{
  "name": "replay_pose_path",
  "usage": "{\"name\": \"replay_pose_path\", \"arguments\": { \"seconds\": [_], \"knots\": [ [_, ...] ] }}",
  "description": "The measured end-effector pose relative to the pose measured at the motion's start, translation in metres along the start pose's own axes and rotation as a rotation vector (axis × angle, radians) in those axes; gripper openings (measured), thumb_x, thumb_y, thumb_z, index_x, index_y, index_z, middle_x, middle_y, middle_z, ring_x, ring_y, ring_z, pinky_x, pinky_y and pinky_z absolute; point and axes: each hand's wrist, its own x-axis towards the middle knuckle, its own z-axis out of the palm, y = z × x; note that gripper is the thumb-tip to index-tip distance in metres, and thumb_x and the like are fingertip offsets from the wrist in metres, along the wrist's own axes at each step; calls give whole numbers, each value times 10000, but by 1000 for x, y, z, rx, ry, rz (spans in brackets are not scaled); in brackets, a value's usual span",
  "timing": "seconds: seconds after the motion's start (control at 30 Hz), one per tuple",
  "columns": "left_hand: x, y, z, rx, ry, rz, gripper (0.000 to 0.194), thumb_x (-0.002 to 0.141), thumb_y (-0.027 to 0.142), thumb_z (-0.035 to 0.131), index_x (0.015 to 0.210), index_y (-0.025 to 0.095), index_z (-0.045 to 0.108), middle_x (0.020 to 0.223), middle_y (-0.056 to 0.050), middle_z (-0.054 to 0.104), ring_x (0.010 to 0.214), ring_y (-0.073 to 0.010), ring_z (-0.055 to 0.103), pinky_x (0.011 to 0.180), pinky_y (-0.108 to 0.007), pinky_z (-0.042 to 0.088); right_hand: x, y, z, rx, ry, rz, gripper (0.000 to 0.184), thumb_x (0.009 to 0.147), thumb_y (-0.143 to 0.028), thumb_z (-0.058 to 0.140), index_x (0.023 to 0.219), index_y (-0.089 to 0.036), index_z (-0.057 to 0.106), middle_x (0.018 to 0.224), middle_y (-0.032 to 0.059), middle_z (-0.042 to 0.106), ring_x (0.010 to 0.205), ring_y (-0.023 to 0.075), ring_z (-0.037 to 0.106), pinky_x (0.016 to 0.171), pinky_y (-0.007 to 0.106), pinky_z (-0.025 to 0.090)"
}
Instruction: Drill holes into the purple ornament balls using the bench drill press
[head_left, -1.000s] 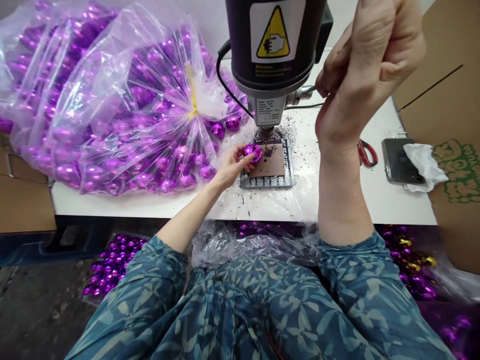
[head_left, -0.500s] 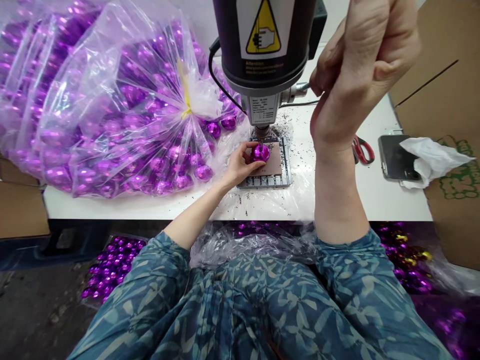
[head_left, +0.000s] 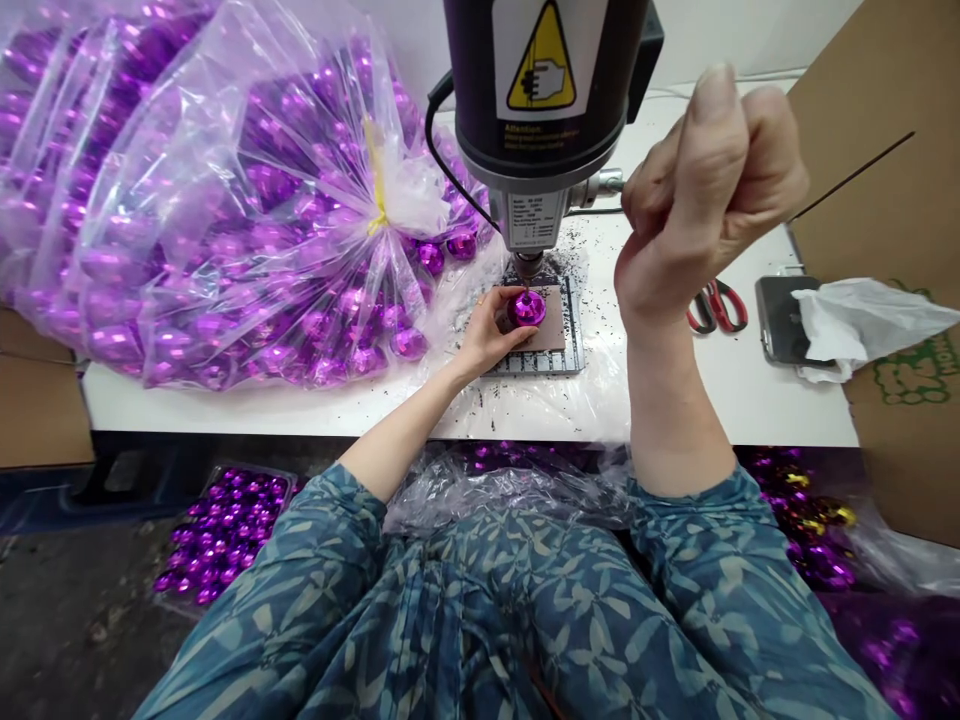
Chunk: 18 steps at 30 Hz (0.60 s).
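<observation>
My left hand (head_left: 486,336) pinches a shiny purple ball (head_left: 526,308) on the brown pad of the drill press table (head_left: 571,352), right under the drill bit (head_left: 529,268). The bit touches the top of the ball. My right hand (head_left: 701,195) is raised to the right of the black drill press head (head_left: 547,90), closed in a fist round its feed lever (head_left: 600,186). Most of the lever is hidden inside the fist.
A big clear bag of purple balls (head_left: 225,200) fills the white table's left side. Red-handled scissors (head_left: 716,308), a phone (head_left: 784,320) under a crumpled white tissue (head_left: 862,322) and a cardboard box (head_left: 892,260) lie to the right. More purple balls (head_left: 221,530) sit on the floor.
My left hand slid the ball from the pad's left edge to under the bit. My right hand came down with the lever, and the bit has dropped onto the ball.
</observation>
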Motion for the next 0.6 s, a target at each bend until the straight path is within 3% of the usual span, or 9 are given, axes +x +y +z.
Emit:
{"name": "replay_pose_path", "arguments": {
  "seconds": [0.23, 0.6],
  "knots": [
    [-1, 4, 0, -50, -9, -55, 585, 803, 339, 882, 1294, 228, 584, 1284, -103, 663, 1269, -292, 645, 1118, -488, 537, -14, 14, -1, 22, 108, -117, 678, 884, -509, 675, 664, -186, 120, 526, -52, 74, 408, 9, 221, 460, 258, 132],
    [0, 3, 0, -67, -10, -65, 583, 793, 311, 887, 1286, 220, 591, 1282, -108, 654, 1271, -297, 644, 1138, -514, 530, -26, 24, -17, -110, 42, -119, 693, 915, -578, 596, 650, -162, 110, 490, -32, 80, 431, 11, 138, 491, 268, 156]
  ]
}}
